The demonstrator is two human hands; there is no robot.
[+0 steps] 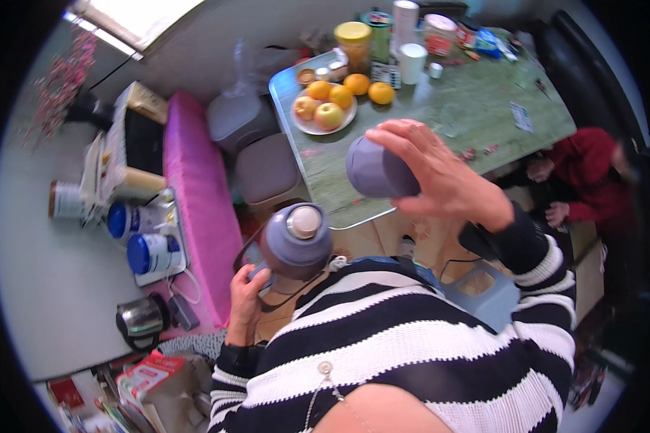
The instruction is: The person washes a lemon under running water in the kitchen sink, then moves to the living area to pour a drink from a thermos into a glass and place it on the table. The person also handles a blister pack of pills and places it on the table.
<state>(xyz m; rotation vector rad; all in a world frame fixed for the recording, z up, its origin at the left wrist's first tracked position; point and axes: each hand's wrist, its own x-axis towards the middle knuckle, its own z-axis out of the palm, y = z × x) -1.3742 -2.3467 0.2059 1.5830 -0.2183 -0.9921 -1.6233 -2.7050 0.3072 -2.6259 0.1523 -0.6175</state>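
Observation:
My left hand grips the side handle of a purple-grey vacuum flask, held upright in front of my waist. Its outer cup is off, and a pale round stopper shows at the neck. Over the near corner of the table, my right hand has its fingers and thumb around a purple flask cup. The cup is tilted, and its inside cannot be seen. A dark carrying strap hangs at the flask's side.
Beyond the cup, a plate of fruit stands on the green marbled table, with loose oranges, jars and a white cup. A pink-covered surface runs along the left. At right sits a person in red, near a blue stool.

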